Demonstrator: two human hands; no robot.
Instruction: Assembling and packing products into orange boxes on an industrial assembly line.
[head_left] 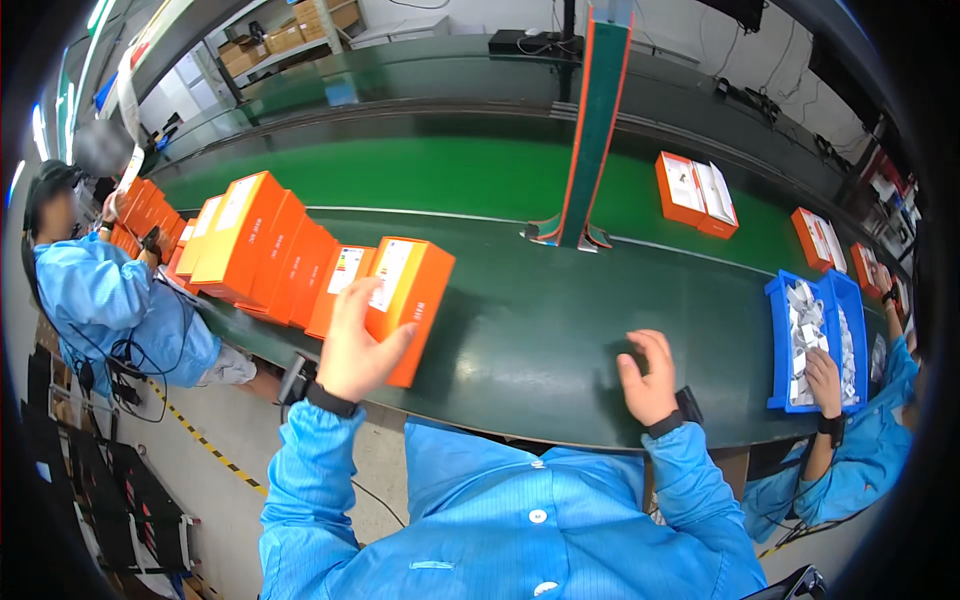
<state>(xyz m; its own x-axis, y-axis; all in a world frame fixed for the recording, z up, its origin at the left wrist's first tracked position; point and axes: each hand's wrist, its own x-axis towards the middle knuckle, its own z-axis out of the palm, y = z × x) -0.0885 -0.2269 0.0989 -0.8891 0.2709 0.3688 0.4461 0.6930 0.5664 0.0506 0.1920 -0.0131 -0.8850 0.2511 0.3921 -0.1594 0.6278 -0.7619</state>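
Observation:
My left hand is at the near side of an orange box with a white label on top. Its thumb and fingers are spread apart over the box. Whether they press on it I cannot tell. This box stands at the right end of a row of similar orange boxes, some stacked higher. Over the dark green tabletop, my right hand is open with its fingers loosely bent and nothing in it.
Beyond the tabletop runs a green conveyor belt carrying an open orange box. A post rises beside it. Blue bins of small white-grey pieces stand right, with a co-worker's hand in one. Another person works at the left.

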